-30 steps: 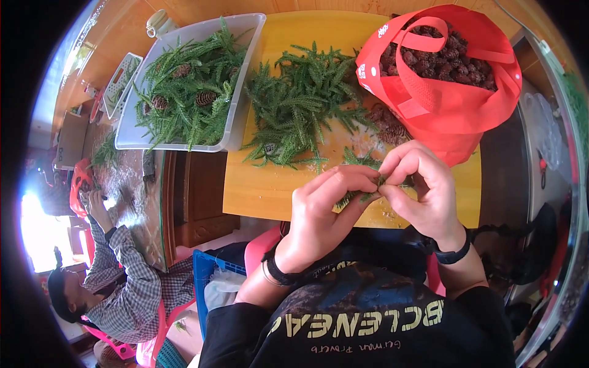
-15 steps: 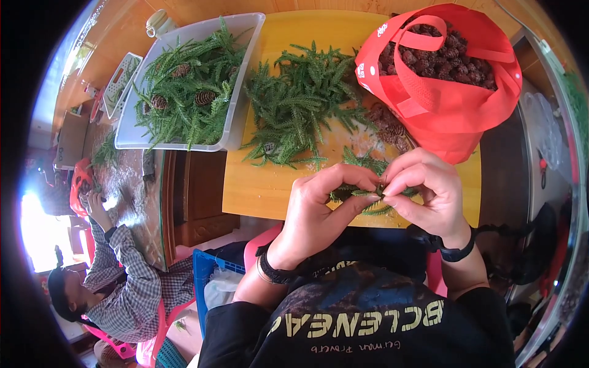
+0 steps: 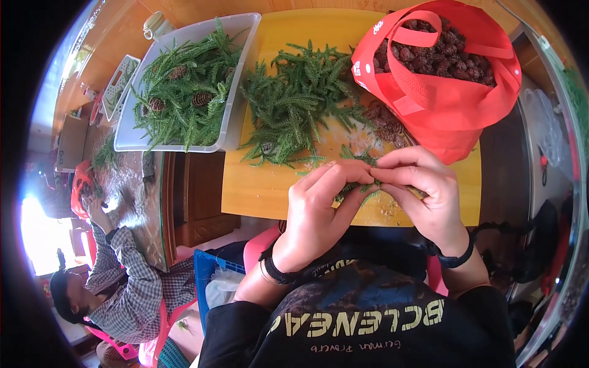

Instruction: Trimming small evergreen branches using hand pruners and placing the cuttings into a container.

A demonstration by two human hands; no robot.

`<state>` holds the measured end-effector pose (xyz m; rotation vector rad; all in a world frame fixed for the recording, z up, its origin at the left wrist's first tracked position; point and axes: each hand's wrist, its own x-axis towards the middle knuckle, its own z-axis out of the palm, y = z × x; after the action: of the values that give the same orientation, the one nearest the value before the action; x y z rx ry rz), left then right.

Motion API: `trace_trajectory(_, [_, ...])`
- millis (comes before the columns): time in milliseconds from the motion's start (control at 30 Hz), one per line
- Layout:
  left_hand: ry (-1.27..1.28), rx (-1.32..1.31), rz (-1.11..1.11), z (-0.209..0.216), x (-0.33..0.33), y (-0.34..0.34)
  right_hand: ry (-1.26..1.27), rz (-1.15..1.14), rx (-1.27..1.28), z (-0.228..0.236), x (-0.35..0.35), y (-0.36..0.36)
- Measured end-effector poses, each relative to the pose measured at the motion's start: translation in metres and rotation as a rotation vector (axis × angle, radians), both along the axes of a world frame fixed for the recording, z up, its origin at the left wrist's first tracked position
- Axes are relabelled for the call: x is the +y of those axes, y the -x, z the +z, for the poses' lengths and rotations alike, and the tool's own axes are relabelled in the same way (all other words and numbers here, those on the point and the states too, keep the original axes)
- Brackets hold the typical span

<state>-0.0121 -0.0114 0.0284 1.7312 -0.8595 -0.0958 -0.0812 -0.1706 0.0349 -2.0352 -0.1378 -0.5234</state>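
Observation:
Over the near part of the yellow table (image 3: pixel 257 193), my left hand (image 3: pixel 316 205) and my right hand (image 3: pixel 423 190) meet fingertip to fingertip. Both are closed in a pinch on a green artificial pine sprig (image 3: pixel 358 154), whose needles poke out above and below the fingers. The spot where the fingertips join is mostly covered by them. Just beyond lies a loose pile of pine sprigs (image 3: pixel 294 98). Brown pine cones (image 3: pixel 388 126) rest on the table between that pile and a red bag (image 3: pixel 457 119), which is full of more cones.
A translucent plastic bin (image 3: pixel 230 132) holding sprigs and several cones stands at the far left of the table. Behind it is a small lidded jar (image 3: pixel 156 26). A blue crate (image 3: pixel 205 276) sits by my left side. Farther left, a person in a checked shirt (image 3: pixel 132 294) works at another table.
Both hands have shifted slightly left, and the sprig has turned between them. Less of its greenery shows past the right fingers. My right fingers have straightened somewhat.

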Motion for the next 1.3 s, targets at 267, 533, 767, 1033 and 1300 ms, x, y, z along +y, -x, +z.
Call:
trace_trajectory(267, [0.058, 0.011, -0.143, -0.003, 0.0, -0.006, -0.145, 0.052, 0.183, -0.004, -0.015, 0.006])
trace_trajectory(533, [0.097, 0.089, -0.172, -0.002, 0.003, -0.006, -0.505, 0.302, 0.327, -0.003, -0.018, 0.006])
trace_trajectory(767, [0.067, 0.089, -0.18, 0.002, 0.003, -0.004, -0.801, 0.333, 0.42, -0.011, -0.016, 0.004])
trace_trajectory(1033, [0.038, 0.104, -0.163, 0.001, 0.004, -0.001, -0.782, 0.395, 0.352, -0.013, -0.017, 0.002])
trace_trajectory(1300, [0.066, 0.116, -0.144, 0.0, 0.003, -0.001, -0.406, 0.162, 0.104, -0.012, -0.006, 0.011])
